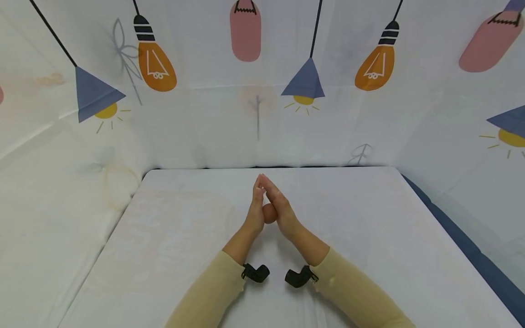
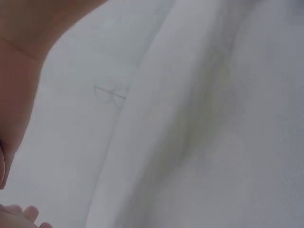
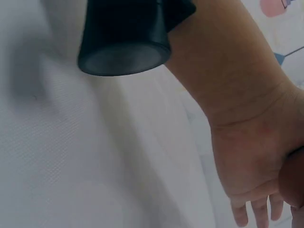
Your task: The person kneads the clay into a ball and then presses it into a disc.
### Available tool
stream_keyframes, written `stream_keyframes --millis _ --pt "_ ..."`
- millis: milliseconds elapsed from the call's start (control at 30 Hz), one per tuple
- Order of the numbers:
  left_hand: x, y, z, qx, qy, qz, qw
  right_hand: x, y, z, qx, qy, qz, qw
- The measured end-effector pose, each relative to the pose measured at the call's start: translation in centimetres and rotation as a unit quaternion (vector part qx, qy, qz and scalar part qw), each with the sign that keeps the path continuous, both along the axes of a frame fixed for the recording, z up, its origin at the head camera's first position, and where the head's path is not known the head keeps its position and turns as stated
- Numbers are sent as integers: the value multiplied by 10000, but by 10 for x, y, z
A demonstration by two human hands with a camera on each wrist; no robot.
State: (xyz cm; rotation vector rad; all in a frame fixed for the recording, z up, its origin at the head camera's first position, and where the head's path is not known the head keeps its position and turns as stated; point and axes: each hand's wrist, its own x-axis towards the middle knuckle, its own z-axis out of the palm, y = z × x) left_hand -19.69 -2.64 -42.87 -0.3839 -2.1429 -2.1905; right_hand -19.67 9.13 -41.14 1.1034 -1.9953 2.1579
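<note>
A small reddish-brown ball [image 1: 269,214] sits between the palms, toward the heels of the hands. My left hand [image 1: 255,209] presses it from one side and my right hand [image 1: 284,212] from the other. The fingers look straight and lean together, with the fingertips meeting at the top. Seen from the right wrist, the left hand [image 3: 254,159] has its fingers extended and the ball [image 3: 292,183] lies against it at the frame's edge. Only part of the right hand [image 2: 16,109] shows at the left of the left wrist view.
Both hands are above a white-covered table [image 1: 184,209]. Black wrist cameras [image 1: 256,273] are strapped at the cuffs of the beige sleeves [image 1: 213,291]. A white cloth backdrop [image 1: 205,114] printed with lamps and bulbs rises behind and at the sides.
</note>
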Motion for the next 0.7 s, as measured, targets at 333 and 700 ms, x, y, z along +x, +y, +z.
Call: stream_keyframes --millis 333,700 --pt "7 6 -1 -44 24 -871 9962 -9 5 12 179 -560 -1243 9905" --pt "12 8 10 944 -322 -1580 9824 -21 10 2 564 -837 -1987 9748"
